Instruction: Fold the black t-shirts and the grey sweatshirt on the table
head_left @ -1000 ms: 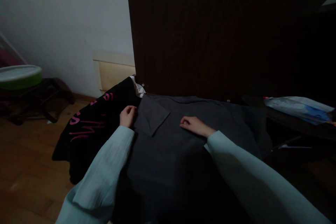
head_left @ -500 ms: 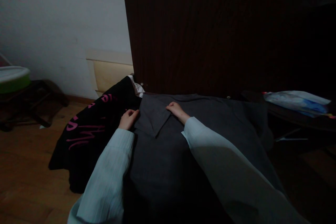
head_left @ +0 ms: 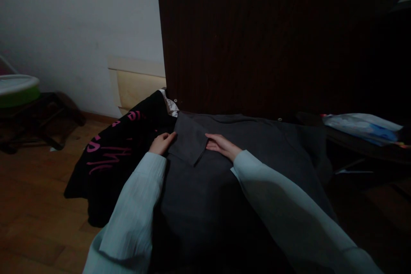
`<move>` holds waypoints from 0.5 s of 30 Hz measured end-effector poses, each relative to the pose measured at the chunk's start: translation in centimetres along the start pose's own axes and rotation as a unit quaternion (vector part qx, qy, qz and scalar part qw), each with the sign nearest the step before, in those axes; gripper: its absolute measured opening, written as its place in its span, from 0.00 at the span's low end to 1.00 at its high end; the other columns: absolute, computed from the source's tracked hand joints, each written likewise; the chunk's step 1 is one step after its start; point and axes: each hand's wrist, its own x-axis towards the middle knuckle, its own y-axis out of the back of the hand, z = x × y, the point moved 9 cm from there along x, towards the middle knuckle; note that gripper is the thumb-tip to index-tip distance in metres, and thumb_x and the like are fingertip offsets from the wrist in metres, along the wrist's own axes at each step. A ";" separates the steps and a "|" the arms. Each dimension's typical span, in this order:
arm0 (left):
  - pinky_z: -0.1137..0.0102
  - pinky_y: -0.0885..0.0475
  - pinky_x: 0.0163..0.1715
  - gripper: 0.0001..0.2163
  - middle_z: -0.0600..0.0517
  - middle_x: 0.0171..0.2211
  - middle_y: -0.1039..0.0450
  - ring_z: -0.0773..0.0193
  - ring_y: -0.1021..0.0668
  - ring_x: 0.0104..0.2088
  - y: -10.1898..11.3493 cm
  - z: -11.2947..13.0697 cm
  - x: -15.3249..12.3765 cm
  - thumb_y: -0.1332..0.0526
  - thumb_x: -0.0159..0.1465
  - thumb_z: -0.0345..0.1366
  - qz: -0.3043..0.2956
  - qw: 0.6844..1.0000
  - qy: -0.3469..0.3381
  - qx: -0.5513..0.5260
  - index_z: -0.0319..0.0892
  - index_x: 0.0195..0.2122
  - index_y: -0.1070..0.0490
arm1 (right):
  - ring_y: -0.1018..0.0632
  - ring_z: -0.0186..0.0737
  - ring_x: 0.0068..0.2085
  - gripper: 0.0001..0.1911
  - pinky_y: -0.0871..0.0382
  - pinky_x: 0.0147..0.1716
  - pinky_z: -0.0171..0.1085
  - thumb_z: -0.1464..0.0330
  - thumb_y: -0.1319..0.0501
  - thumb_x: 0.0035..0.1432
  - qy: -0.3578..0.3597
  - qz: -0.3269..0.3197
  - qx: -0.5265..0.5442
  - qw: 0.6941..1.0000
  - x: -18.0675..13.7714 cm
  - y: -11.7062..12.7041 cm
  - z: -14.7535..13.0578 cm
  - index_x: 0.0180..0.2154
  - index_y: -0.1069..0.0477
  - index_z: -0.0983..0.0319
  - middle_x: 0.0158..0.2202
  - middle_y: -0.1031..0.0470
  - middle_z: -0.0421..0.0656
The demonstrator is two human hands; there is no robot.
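Observation:
A dark grey shirt [head_left: 231, 167] lies spread out in front of me, its neckline toward the dark panel. Its sleeve [head_left: 189, 137] on the left is folded inward over the body, with a corner pointing toward me. My left hand [head_left: 163, 142] pinches the outer left edge of that fold. On the opposite side, my right hand [head_left: 221, 143] grips the sleeve's end between thumb and fingers. Under the left forearm and beside the shirt hangs a black cloth with pink lettering [head_left: 112, 158]. The shirt's lower part fades into shadow.
A dark wooden panel [head_left: 257, 43] rises right behind the shirt. To the right, a plastic packet [head_left: 362, 127] rests on a dark surface. At the far left, a green and white basin [head_left: 19, 90] sits on a low stool [head_left: 48, 113] above the wooden floor [head_left: 35, 192].
The sleeve flap has been turned slightly and its right edge raised. My right hand has rolled over, its fingers now beneath that edge. The view has shifted a little.

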 end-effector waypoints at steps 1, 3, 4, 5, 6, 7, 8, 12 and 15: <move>0.71 0.39 0.26 0.17 0.52 0.20 0.32 0.61 0.29 0.27 0.0 0.0 0.0 0.45 0.51 0.52 0.001 1.000 0.003 -0.006 0.42 0.19 0.32 | 0.26 0.31 0.23 0.06 0.28 0.25 0.31 0.68 0.40 0.49 -0.002 0.017 -0.010 1.000 0.0 0.1 0.2 0.30 0.35 0.63 0.23 0.28 0.40; 0.71 0.38 0.26 0.17 0.53 0.19 0.33 0.61 0.29 0.27 0.2 0.0 0.1 0.46 0.52 0.50 0.009 1.000 0.008 -0.009 0.41 0.18 0.33 | 0.27 0.30 0.22 0.07 0.28 0.24 0.31 0.72 0.39 0.47 0.007 0.063 -0.018 0.998 0.1 0.5 0.1 0.30 0.38 0.61 0.23 0.28 0.38; 0.71 0.38 0.26 0.17 0.53 0.18 0.33 0.61 0.29 0.26 0.3 0.0 0.1 0.46 0.52 0.49 0.013 1.000 0.011 -0.008 0.42 0.17 0.34 | 0.27 0.30 0.22 0.08 0.28 0.25 0.32 0.74 0.40 0.47 0.015 0.082 -0.013 0.996 0.1 0.7 -0.2 0.29 0.39 0.61 0.23 0.28 0.38; 0.71 0.38 0.26 0.17 0.53 0.17 0.34 0.62 0.29 0.26 0.4 0.0 0.1 0.47 0.53 0.49 0.016 1.000 0.012 -0.006 0.42 0.17 0.34 | 0.27 0.30 0.22 0.09 0.28 0.26 0.32 0.76 0.41 0.46 0.021 0.095 -0.004 0.995 0.1 0.8 -0.4 0.28 0.40 0.60 0.23 0.29 0.37; 0.71 0.38 0.26 0.17 0.53 0.17 0.34 0.62 0.29 0.26 0.5 0.0 0.1 0.47 0.53 0.49 0.016 1.000 0.014 -0.005 0.42 0.17 0.34 | 0.27 0.30 0.22 0.09 0.27 0.27 0.32 0.77 0.41 0.46 0.028 0.100 0.007 0.995 0.2 0.9 -0.7 0.27 0.40 0.60 0.23 0.29 0.37; 0.71 0.38 0.26 0.17 0.53 0.17 0.33 0.62 0.29 0.26 0.5 0.0 0.1 0.47 0.53 0.49 0.015 1.000 0.014 -0.005 0.42 0.17 0.34 | 0.27 0.30 0.24 0.09 0.27 0.30 0.33 0.77 0.42 0.46 0.035 0.101 0.019 0.994 0.1 1.0 -1.0 0.26 0.41 0.60 0.24 0.29 0.37; 0.71 0.38 0.27 0.17 0.53 0.18 0.33 0.62 0.29 0.26 0.4 -0.1 0.2 0.46 0.53 0.49 0.013 1.000 0.013 -0.006 0.41 0.17 0.34 | 0.26 0.30 0.25 0.09 0.27 0.32 0.33 0.77 0.42 0.46 0.044 0.099 0.030 0.994 0.1 1.1 -1.3 0.25 0.41 0.60 0.25 0.29 0.38; 0.71 0.38 0.27 0.17 0.52 0.19 0.31 0.62 0.28 0.27 0.1 -0.5 0.5 0.46 0.52 0.50 0.008 1.000 0.000 -0.014 0.41 0.19 0.32 | 0.25 0.35 0.33 0.06 0.28 0.38 0.35 0.74 0.42 0.47 0.089 0.080 0.047 0.992 -0.5 2.2 -1.5 0.25 0.39 0.59 0.30 0.28 0.41; 0.72 0.39 0.26 0.17 0.52 0.19 0.32 0.62 0.29 0.27 -0.1 -0.9 0.8 0.46 0.50 0.51 0.013 1.000 0.004 0.001 0.42 0.19 0.32 | 0.25 0.36 0.34 0.04 0.28 0.40 0.36 0.74 0.43 0.48 0.074 0.082 0.052 0.993 -1.1 3.1 0.2 0.26 0.37 0.59 0.29 0.28 0.42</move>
